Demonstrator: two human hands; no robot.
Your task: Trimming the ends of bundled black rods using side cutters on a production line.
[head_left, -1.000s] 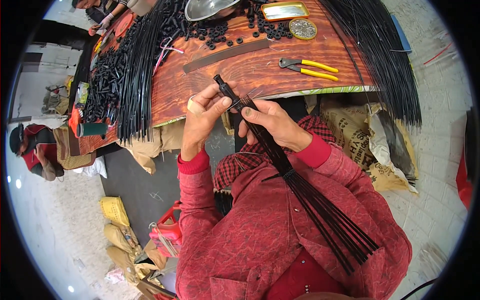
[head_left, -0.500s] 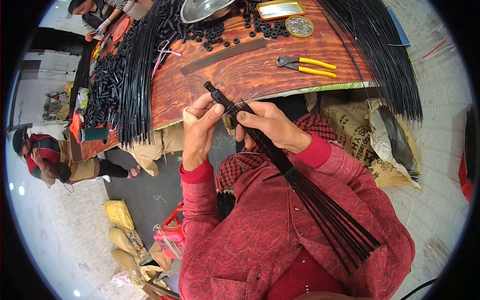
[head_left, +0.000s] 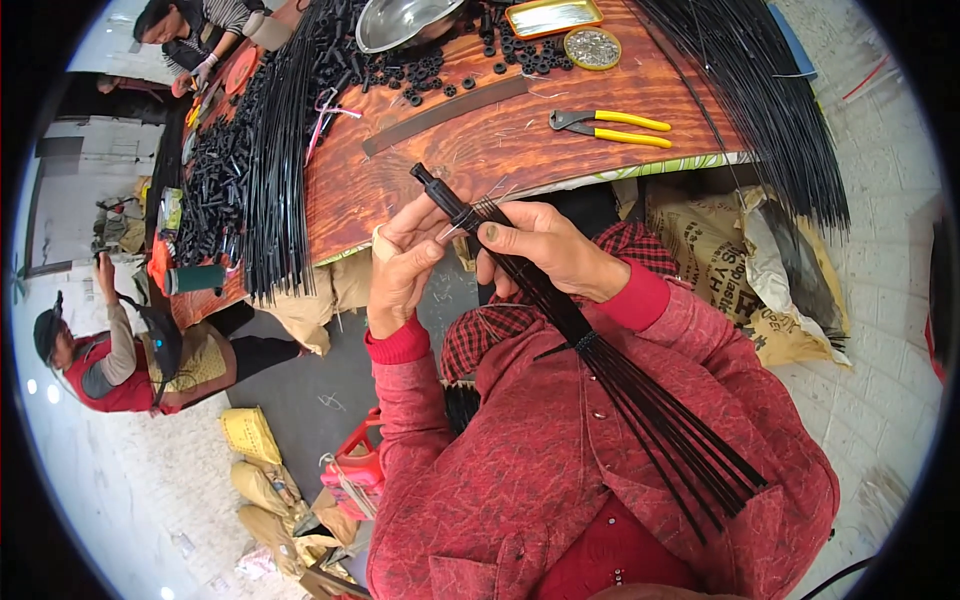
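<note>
A slim black bundle of ribs (head_left: pixel 545 290), like umbrella ribs, slants from a black plastic sleeve (head_left: pixel 437 190) at its upper end down across my red jacket. My right hand (head_left: pixel 550 245) wraps round the ribs just below the sleeve, thumb on top. Beside the sleeve, my left hand (head_left: pixel 405 260) has thumb and forefinger pinched on a thin silvery wire (head_left: pixel 453 230); its other fingers reach behind the sleeve. Fine wire ends stick out above my right fingers. Lower down, a dark tie (head_left: pixel 583 342) gathers the ribs, and their loose ends fan out.
Yellow-handled pincers (head_left: pixel 610 128) and a dark flat bar (head_left: pixel 445 117) lie on the wooden table (head_left: pixel 350 190). Behind are a metal bowl (head_left: pixel 405 25), a dish of small metal parts (head_left: pixel 592 48) and black plastic pieces. Rib bundles overhang both sides. Co-workers are at the left.
My left thumb has come down off the sleeve, drawing on the wire beside it. My right hand keeps its hold. The co-worker at the lower left has turned and raised an arm.
</note>
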